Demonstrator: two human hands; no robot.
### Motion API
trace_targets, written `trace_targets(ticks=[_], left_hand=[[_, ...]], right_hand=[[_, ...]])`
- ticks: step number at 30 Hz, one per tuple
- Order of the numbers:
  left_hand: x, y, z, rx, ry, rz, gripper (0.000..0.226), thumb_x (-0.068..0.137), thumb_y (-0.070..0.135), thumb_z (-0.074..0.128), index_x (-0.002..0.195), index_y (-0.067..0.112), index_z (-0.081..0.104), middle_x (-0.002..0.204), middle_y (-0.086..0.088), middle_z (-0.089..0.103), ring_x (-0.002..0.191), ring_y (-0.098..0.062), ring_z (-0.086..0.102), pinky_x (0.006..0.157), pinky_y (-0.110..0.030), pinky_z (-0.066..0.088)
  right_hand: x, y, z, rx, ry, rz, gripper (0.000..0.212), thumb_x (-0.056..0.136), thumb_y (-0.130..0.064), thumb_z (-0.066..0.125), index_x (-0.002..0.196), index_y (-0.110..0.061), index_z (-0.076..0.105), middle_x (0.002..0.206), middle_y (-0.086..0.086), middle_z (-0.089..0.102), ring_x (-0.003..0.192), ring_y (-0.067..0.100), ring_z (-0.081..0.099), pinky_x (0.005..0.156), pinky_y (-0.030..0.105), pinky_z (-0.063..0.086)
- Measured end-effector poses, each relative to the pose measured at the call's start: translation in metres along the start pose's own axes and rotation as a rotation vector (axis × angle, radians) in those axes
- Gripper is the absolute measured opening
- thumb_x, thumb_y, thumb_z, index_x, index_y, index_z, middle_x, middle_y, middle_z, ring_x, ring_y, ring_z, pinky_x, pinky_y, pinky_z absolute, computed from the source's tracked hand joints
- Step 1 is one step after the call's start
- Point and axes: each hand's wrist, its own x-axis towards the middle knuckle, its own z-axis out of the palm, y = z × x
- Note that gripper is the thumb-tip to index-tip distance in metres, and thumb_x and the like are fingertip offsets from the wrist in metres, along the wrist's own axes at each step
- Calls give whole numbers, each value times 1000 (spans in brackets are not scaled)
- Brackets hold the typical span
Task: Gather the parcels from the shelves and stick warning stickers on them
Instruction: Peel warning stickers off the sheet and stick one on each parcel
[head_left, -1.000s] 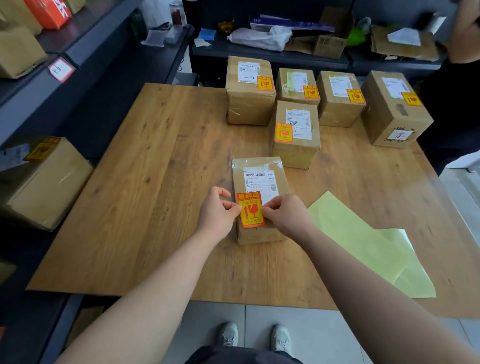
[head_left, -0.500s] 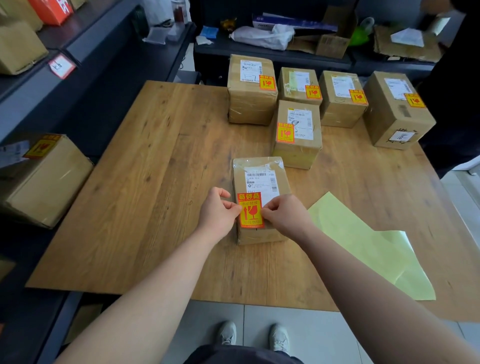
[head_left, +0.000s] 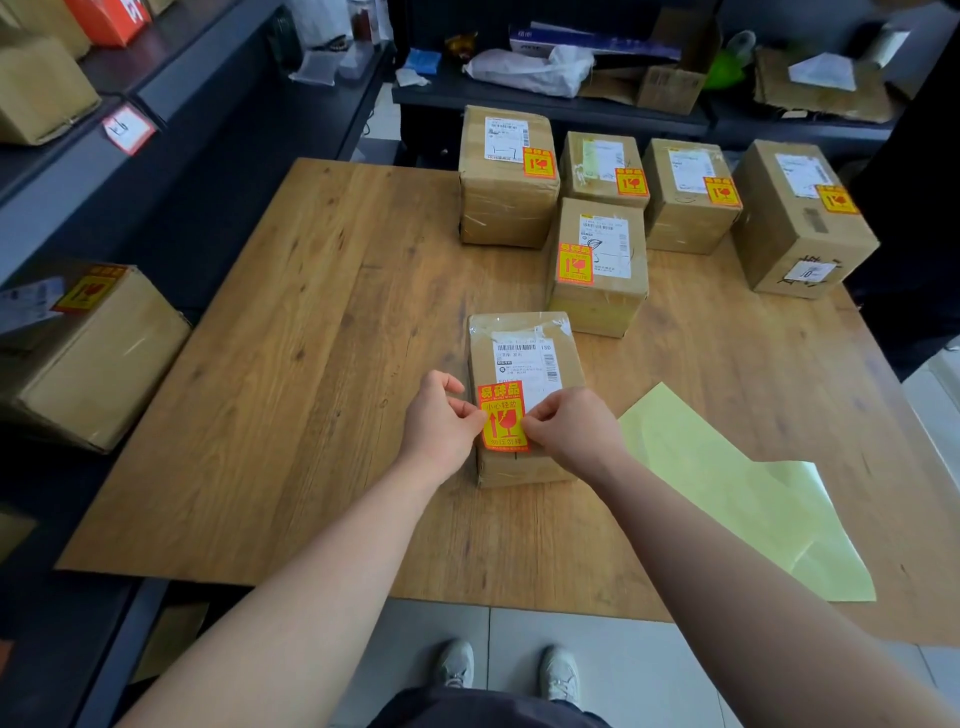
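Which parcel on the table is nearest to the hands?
The flat front parcel: left hand and right hand pinch the warning sticker on it; others stand farther back.

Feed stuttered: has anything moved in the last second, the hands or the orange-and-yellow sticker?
Nothing visibly changed. The left hand and right hand still pinch the orange-and-yellow rectangular warning sticker by its sides on the small brown taped cardboard parcel.

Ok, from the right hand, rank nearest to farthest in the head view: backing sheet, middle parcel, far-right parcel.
1. backing sheet, just right of the right hand pinching the sticker.
2. middle parcel, straight ahead.
3. far-right parcel, back right corner.
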Motion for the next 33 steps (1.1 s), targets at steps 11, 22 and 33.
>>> trace_targets(ticks=[11, 22, 33], left_hand=[[-11, 1, -1, 166, 42, 221, 20, 83, 9, 70, 88, 23, 57, 97, -1, 57, 71, -6, 54, 63, -14, 40], [-8, -18, -14, 276, -206, 193, 54, 88, 35, 66, 137, 44, 45, 115, 0, 39, 112, -24, 47, 102, -40, 42], [-5, -29, -15, 294, -360, 151, 63, 93, 41, 55, 144, 54, 19, 122, 4, 33, 125, -24, 36, 110, -44, 32]], right_hand=[[-5, 2, 0, 4, 87, -40, 10, 80, -31, 67, 86, -23, 64, 79, -10, 63, 73, 11, 60, 58, 27, 48], [-2, 25, 6, -398, 43, -456, 50, 95, -50, 43, 143, -33, 40, 135, 3, 37, 117, 24, 39, 97, 37, 34], [-1, 29, 8, -555, -92, -677, 70, 92, -54, 0, 153, -21, 9, 160, -5, 2, 147, 13, -4, 120, 36, 3]])
